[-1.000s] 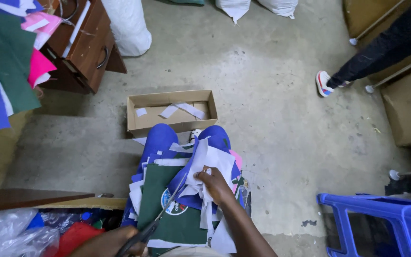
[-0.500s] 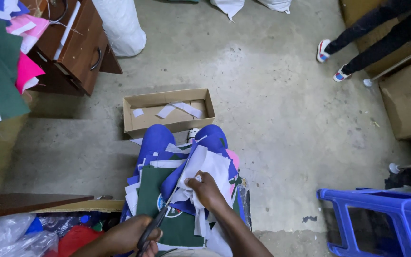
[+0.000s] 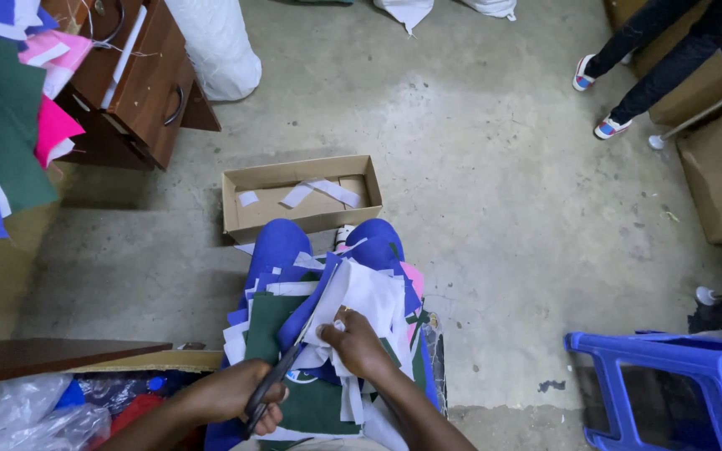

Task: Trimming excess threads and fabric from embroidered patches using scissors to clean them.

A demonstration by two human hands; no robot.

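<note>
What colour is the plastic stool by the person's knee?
The plastic stool is bright blue, seen in the head view at the lower right.

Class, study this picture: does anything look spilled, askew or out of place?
A white strip lies on the floor by the box, outside it, while other strips sit inside. Nothing else stands out.

A cardboard box (image 3: 301, 197) sits on the floor (image 3: 478, 167) ahead of the knees, drawers (image 3: 135, 79) far left, stool (image 3: 670, 388) right.
</note>
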